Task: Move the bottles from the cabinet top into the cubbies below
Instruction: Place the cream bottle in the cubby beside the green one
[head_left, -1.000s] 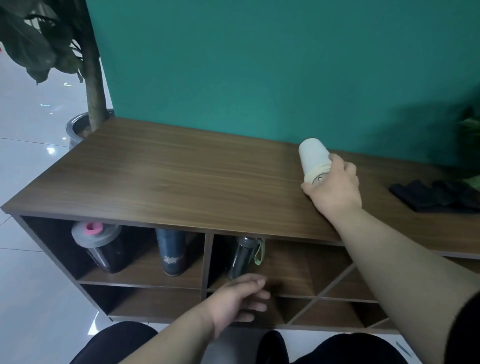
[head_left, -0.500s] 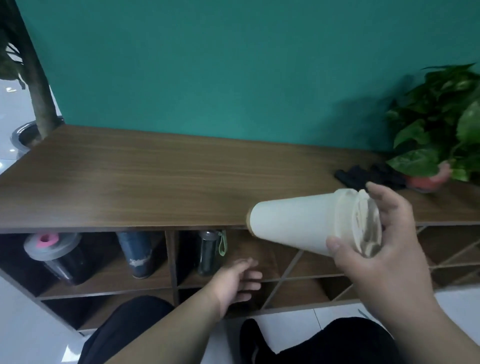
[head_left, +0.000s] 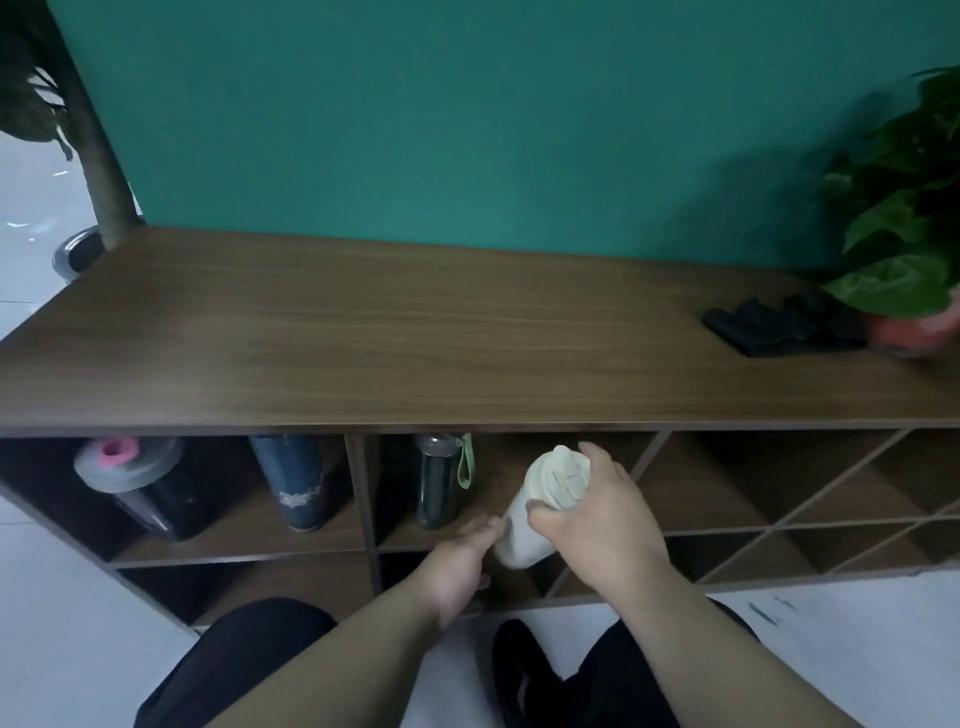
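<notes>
Lowered since half a second back: white bottle (head_left: 540, 506), now tilted before the middle cubby (head_left: 561, 499). Right hand (head_left: 597, 519) clamped round its lid end; left hand (head_left: 457, 566) loosely open at nine o'clock, fingertips touching. Risk: knocking dark bottle (head_left: 436, 480) at ten o'clock.

Right hand (head_left: 592, 519) clenched, left hand (head_left: 457, 566) open

Bare forearms, dark trousers (head_left: 249, 654), no sleeves visible

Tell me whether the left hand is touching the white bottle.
Cannot tell. In the head view the left hand sits right beside the white bottle, held by the right hand; fingertips meet its outline, no clear contact.
</notes>
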